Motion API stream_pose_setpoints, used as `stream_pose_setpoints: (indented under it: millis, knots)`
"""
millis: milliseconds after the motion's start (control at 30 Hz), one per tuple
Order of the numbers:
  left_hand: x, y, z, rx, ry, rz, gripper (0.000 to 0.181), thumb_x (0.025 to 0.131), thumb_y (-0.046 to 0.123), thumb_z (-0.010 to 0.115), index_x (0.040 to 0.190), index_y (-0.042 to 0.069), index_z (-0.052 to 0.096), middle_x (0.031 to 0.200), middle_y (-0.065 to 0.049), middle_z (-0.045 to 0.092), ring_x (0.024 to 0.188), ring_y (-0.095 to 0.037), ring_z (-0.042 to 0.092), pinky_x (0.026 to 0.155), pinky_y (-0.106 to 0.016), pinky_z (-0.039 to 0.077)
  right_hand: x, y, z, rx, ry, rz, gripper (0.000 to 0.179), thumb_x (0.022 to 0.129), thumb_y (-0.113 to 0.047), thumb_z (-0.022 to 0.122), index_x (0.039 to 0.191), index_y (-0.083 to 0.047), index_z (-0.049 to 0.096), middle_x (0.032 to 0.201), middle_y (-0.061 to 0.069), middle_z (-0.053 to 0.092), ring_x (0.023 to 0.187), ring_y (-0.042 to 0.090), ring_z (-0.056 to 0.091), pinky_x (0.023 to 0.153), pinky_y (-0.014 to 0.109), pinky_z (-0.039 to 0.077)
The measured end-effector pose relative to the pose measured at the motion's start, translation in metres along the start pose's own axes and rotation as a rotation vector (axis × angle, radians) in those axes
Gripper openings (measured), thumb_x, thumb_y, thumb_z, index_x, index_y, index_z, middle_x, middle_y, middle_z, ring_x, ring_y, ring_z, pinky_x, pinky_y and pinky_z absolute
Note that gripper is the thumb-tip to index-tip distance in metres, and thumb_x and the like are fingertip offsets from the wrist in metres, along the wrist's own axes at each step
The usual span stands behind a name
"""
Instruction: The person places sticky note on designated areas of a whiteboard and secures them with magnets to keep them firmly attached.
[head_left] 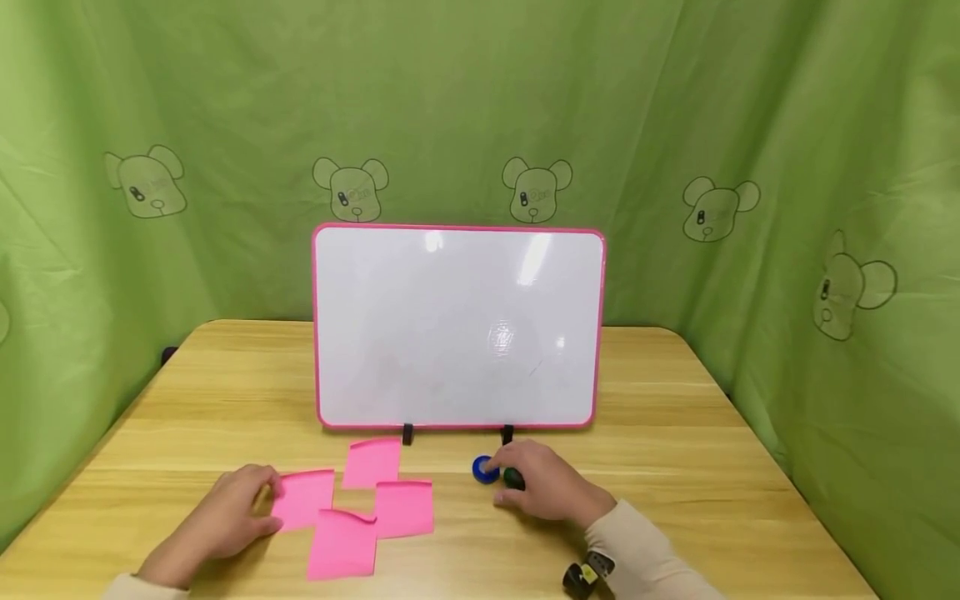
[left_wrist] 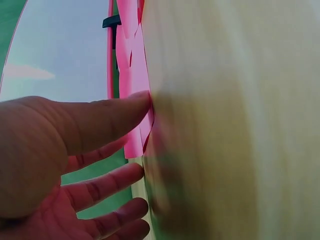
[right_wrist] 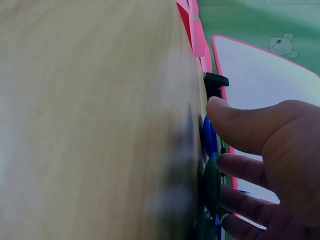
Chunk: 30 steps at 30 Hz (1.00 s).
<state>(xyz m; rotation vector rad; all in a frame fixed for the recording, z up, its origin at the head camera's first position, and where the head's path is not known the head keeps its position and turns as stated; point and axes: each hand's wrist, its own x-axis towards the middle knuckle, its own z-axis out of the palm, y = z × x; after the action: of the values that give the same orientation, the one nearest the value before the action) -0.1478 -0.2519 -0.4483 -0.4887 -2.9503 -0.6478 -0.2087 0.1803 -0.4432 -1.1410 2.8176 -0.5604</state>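
Observation:
My left hand (head_left: 234, 510) is at the left edge of the leftmost pink sticky note (head_left: 306, 500), its thumb by the lower corner. In the left wrist view the thumb overlaps the pink paper (left_wrist: 134, 82), with the other fingers spread and loosely bent. Three more sticky notes lie just to the right, their top edges curling up. Over on the right, my right hand (head_left: 553, 490) reaches a blue round magnet (head_left: 486, 469) with its index fingertip. A dark green magnet (head_left: 513, 478) sits under that hand, partly hidden; thumb and fingers stand apart around it (right_wrist: 212, 182).
A pink-framed whiteboard (head_left: 457, 333) stands upright on black feet (head_left: 407, 434) behind the notes and magnets. Wood-grain table top (head_left: 675, 467) extends to both sides. A green curtain (head_left: 450, 100) with bear-head drawings surrounds the table. My right wrist wears a dark strapped device (head_left: 588, 575).

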Motion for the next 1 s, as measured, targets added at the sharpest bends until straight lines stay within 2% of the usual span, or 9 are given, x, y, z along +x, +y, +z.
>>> stream_pose_setpoints:
  millis: [200, 333, 467, 667, 800, 933, 1000]
  knots:
    - [0.001, 0.000, 0.000, -0.007, -0.015, -0.014, 0.036, 0.068, 0.016, 0.085, 0.098, 0.005, 0.069, 0.103, -0.010, 0.063, 0.100, -0.038, 0.057, 0.091, -0.057, 0.043, 0.002, -0.001, 0.000, -0.036, -0.009, 0.011, 0.031, 0.087, -0.029, 0.073, 0.114, -0.013, 0.070, 0.118, 0.005, 0.065, 0.112, 0.026, 0.058, 0.098, 0.047, 0.045]
    - [0.003, 0.000, -0.001, -0.009, -0.045, -0.041, 0.041, 0.069, 0.017, 0.085, 0.104, 0.002, 0.069, 0.109, -0.015, 0.060, 0.105, -0.042, 0.055, 0.093, -0.059, 0.041, 0.004, -0.002, 0.001, -0.061, 0.009, -0.006, 0.029, 0.086, -0.029, 0.074, 0.111, -0.013, 0.071, 0.116, 0.004, 0.065, 0.110, 0.025, 0.058, 0.096, 0.047, 0.046]
    - [0.004, 0.001, -0.001, -0.008, -0.066, -0.026, 0.043, 0.069, 0.016, 0.085, 0.106, 0.001, 0.069, 0.115, -0.019, 0.059, 0.110, -0.045, 0.053, 0.095, -0.061, 0.039, 0.007, -0.002, 0.004, -0.087, 0.037, -0.029, 0.026, 0.085, -0.028, 0.075, 0.106, -0.013, 0.072, 0.113, 0.002, 0.066, 0.106, 0.022, 0.059, 0.094, 0.044, 0.047]
    - [0.006, 0.002, -0.002, -0.028, -0.082, -0.033, 0.038, 0.069, 0.012, 0.084, 0.103, 0.003, 0.069, 0.109, -0.011, 0.061, 0.106, -0.039, 0.056, 0.095, -0.057, 0.042, 0.009, -0.002, 0.006, -0.099, 0.073, -0.024, 0.026, 0.082, -0.029, 0.078, 0.099, -0.014, 0.067, 0.100, -0.003, 0.066, 0.094, 0.014, 0.060, 0.086, 0.041, 0.050]
    - [0.006, 0.003, -0.003, -0.033, -0.086, -0.033, 0.036, 0.071, 0.013, 0.084, 0.102, 0.004, 0.069, 0.108, -0.008, 0.061, 0.104, -0.036, 0.057, 0.094, -0.056, 0.043, 0.011, -0.002, 0.007, -0.117, 0.081, -0.029, 0.024, 0.084, -0.029, 0.077, 0.100, -0.015, 0.066, 0.097, -0.004, 0.066, 0.090, 0.013, 0.060, 0.083, 0.040, 0.051]
    - [0.006, 0.003, -0.004, -0.020, -0.043, -0.007, 0.029, 0.074, 0.013, 0.082, 0.099, 0.006, 0.070, 0.104, -0.004, 0.062, 0.101, -0.031, 0.060, 0.092, -0.053, 0.047, 0.012, -0.002, 0.008, -0.129, 0.085, -0.034, 0.023, 0.086, -0.025, 0.075, 0.103, -0.013, 0.067, 0.099, -0.001, 0.067, 0.091, 0.016, 0.062, 0.083, 0.042, 0.051]
    - [0.006, 0.004, -0.004, -0.014, 0.007, 0.018, 0.025, 0.075, 0.012, 0.081, 0.096, 0.008, 0.070, 0.100, -0.002, 0.063, 0.097, -0.028, 0.061, 0.089, -0.049, 0.049, 0.012, -0.002, 0.008, -0.129, 0.093, -0.035, 0.022, 0.086, -0.023, 0.074, 0.105, -0.012, 0.067, 0.101, 0.000, 0.067, 0.092, 0.017, 0.063, 0.082, 0.043, 0.051]
